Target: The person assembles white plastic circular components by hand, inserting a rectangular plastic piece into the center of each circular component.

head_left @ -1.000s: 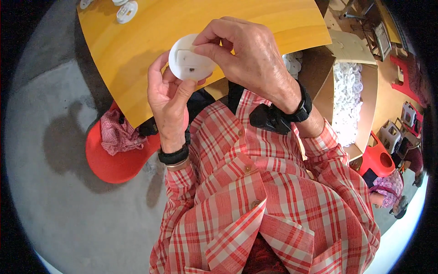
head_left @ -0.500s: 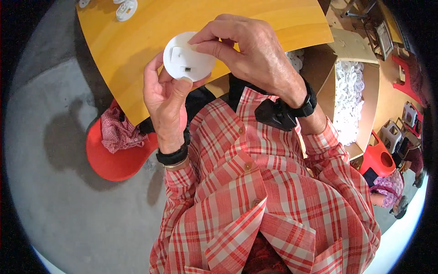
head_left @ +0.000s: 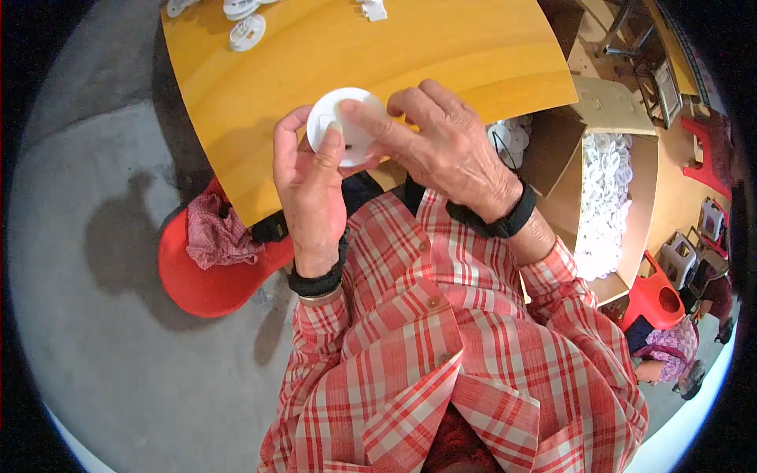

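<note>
A white round plastic disc [head_left: 325,108], with a raised rectangle and a small dark slot on its face, is held tilted above the near edge of the table. My left hand [head_left: 311,185] grips it from the left, thumb on the face and fingers behind. The index finger of my right hand [head_left: 457,158] presses on the upper part of the face. Its thumb is partly hidden by the disc's right rim, and its other fingers are bent. Both wrists wear black bands.
White round parts [head_left: 247,32] and a small white piece [head_left: 374,9] lie on the yellow table [head_left: 473,55]. At right stands a cardboard box [head_left: 643,189] of clear-white parts. A red stool [head_left: 197,288] with a checked cloth [head_left: 217,236] is at left. Another person [head_left: 670,347] sits far right.
My right hand has gone from pinching the disc's upper right rim to laying its index finger on the face. My left thumb has moved up onto the face. The view has shifted slightly.
</note>
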Available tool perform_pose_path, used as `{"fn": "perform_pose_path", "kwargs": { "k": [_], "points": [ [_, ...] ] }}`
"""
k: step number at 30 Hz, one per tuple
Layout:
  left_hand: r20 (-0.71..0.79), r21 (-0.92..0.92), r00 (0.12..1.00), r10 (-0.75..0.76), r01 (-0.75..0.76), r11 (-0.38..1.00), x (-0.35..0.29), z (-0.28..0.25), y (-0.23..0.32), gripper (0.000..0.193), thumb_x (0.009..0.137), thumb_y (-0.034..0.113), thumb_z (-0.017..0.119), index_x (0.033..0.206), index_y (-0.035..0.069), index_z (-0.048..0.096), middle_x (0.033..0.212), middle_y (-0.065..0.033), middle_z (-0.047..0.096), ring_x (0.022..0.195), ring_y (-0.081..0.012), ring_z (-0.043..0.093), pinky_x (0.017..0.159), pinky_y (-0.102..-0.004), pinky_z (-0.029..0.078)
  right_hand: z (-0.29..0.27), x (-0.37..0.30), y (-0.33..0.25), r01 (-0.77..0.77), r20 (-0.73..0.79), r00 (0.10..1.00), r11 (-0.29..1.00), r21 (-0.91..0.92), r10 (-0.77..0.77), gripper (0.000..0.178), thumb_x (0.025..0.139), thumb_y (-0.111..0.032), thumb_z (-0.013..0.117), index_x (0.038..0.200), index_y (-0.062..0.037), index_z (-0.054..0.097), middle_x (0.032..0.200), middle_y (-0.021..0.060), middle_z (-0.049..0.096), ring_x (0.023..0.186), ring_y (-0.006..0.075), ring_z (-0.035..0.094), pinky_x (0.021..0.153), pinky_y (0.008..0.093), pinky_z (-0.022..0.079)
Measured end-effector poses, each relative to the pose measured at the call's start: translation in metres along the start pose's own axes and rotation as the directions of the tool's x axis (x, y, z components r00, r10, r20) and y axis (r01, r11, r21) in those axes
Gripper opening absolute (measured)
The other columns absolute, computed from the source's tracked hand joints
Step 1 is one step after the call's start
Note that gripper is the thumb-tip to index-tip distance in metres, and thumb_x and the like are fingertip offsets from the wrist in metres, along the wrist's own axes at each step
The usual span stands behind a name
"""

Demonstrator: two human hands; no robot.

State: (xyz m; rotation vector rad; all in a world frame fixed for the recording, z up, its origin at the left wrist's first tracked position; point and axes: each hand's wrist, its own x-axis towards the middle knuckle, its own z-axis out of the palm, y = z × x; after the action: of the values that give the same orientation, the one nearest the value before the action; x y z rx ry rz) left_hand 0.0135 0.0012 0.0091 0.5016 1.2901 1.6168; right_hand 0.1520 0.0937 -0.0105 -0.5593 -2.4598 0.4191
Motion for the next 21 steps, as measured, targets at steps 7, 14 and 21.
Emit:
{"fn": "perform_pose_path", "kwargs": {
  "k": [7, 14, 21],
  "points": [
    [-0.050, 0.145, 0.993, 0.110, -0.102, 0.984, 0.007, 0.007, -0.005, 0.038, 0.090, 0.011, 0.055, 0.122, 0.000, 0.039, 0.110, -0.0102, 0.054, 0.098, -0.0181, 0.055, 0.075, -0.0327, 0.054, 0.009, -0.002, -0.004, -0.395, 0.183, 0.899, 0.556, 0.732, 0.397, 0.035, 0.085, -0.019, 0.061, 0.112, -0.0009, 0.050, 0.075, 0.0148, 0.056, 0.066, 0.0319, 0.056, 0.057, 0.0355, 0.045],
    [-0.097, 0.129, 0.993, 0.063, -0.051, 0.990, 0.006, 0.011, -0.006, 0.031, 0.089, 0.015, 0.058, 0.115, -0.001, 0.047, 0.105, -0.0081, 0.056, 0.094, -0.0142, 0.055, 0.078, -0.0269, 0.049, 0.013, 0.005, -0.007, -0.396, 0.146, 0.900, 0.631, 0.667, 0.411, 0.025, 0.085, -0.020, 0.060, 0.095, 0.0008, 0.051, 0.068, 0.0175, 0.053, 0.062, 0.0339, 0.055, 0.054, 0.0382, 0.043],
    [-0.174, 0.197, 0.978, 0.114, -0.079, 0.977, 0.011, 0.012, -0.011, 0.024, 0.089, 0.017, 0.058, 0.105, 0.001, 0.053, 0.095, -0.0067, 0.059, 0.087, -0.0136, 0.058, 0.071, -0.0270, 0.050, 0.014, 0.004, -0.011, -0.336, 0.072, 0.923, 0.697, 0.634, 0.379, 0.021, 0.085, -0.019, 0.059, 0.090, -0.0004, 0.052, 0.067, 0.0170, 0.055, 0.061, 0.0342, 0.056, 0.052, 0.0383, 0.043]
  ]
}}
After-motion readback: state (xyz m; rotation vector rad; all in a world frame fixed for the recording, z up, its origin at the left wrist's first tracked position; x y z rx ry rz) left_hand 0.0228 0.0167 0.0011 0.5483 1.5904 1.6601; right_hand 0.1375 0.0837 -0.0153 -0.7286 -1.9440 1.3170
